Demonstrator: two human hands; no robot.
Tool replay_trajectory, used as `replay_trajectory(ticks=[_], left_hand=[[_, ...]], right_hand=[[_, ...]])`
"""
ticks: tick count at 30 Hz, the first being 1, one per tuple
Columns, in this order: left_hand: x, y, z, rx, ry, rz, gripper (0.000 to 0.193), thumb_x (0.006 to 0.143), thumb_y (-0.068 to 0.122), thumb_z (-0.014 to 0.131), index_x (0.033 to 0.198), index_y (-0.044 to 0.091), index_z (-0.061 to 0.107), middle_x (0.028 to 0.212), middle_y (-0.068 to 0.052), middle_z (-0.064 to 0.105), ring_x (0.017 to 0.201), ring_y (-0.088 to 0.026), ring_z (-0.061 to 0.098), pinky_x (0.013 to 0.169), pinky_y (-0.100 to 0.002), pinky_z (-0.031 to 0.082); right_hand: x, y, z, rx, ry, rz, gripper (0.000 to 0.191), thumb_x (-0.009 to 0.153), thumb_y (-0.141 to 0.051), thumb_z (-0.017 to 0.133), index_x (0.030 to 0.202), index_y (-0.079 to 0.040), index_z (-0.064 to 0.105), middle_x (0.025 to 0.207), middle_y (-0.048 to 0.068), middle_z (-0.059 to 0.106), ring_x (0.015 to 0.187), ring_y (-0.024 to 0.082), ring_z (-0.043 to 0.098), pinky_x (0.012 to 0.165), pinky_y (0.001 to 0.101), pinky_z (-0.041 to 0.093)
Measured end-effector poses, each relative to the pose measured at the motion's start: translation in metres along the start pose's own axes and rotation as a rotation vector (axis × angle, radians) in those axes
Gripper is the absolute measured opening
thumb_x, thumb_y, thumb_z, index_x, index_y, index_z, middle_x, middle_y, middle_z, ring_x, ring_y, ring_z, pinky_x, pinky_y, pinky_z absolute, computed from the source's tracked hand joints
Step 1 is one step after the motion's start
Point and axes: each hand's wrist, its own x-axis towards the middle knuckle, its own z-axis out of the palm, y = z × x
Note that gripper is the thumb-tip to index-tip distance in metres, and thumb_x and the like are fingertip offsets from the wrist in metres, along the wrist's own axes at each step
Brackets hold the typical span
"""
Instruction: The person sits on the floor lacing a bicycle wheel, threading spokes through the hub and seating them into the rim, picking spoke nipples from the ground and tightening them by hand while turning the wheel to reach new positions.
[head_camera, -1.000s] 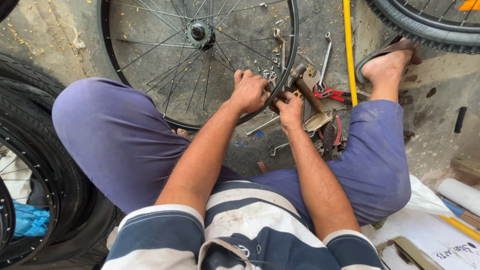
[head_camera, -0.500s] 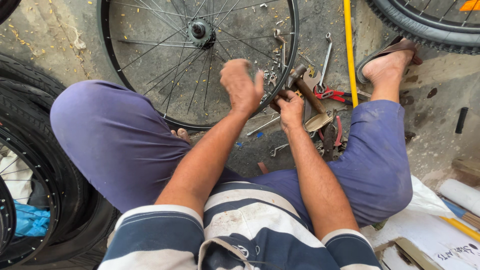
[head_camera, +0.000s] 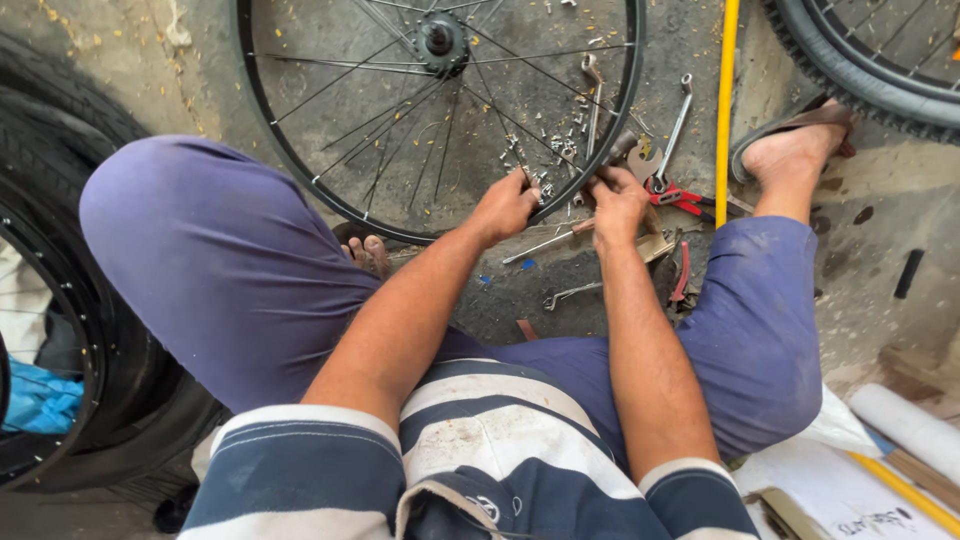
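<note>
Wheel (head_camera: 300, 170): bare spoked rim lying flat on the concrete, from 10 to 1 o'clock, hub (head_camera: 437, 38) at 12, no tyre fitted

Progress: spokes look laced; judging by the loose small parts (head_camera: 560, 140) by the rim, work at its near edge is unfinished

Spoke axis: runs from the hub toward 4 o'clock

Left hand (head_camera: 508, 205): curled shut, pinching a spoke (head_camera: 500, 120)

Right hand (head_camera: 618, 198): closed on the rim edge; whether it holds a tool, cannot tell
</note>
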Motion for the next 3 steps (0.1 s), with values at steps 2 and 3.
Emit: replay_trajectory(ticks=[2, 3], left_hand=[[-0.003, 0.009, 0.001, -0.076, 0.05, -0.031, 0.024, 0.095, 0.024, 0.06, 0.108, 0.005, 0.062, 0.1, -0.015, 0.074, 0.096, -0.028, 0.071, 0.087, -0.04, 0.053], [-0.004, 0.014, 0.004, -0.116, 0.072, -0.045, 0.024, 0.095, 0.024, 0.06, 0.109, 0.005, 0.062, 0.1, -0.016, 0.074, 0.095, -0.028, 0.072, 0.087, -0.041, 0.053]], right_hand=[[-0.013, -0.009, -0.003, -0.051, -0.012, 0.013, 0.018, 0.092, 0.005, 0.067, 0.11, 0.006, 0.07, 0.095, 0.014, 0.073, 0.074, 0.021, 0.071, 0.052, 0.0341, 0.059], [-0.019, -0.013, -0.004, -0.042, -0.046, 0.015, 0.018, 0.091, 0.005, 0.066, 0.109, 0.006, 0.07, 0.095, 0.015, 0.073, 0.073, 0.022, 0.072, 0.052, 0.035, 0.061]])
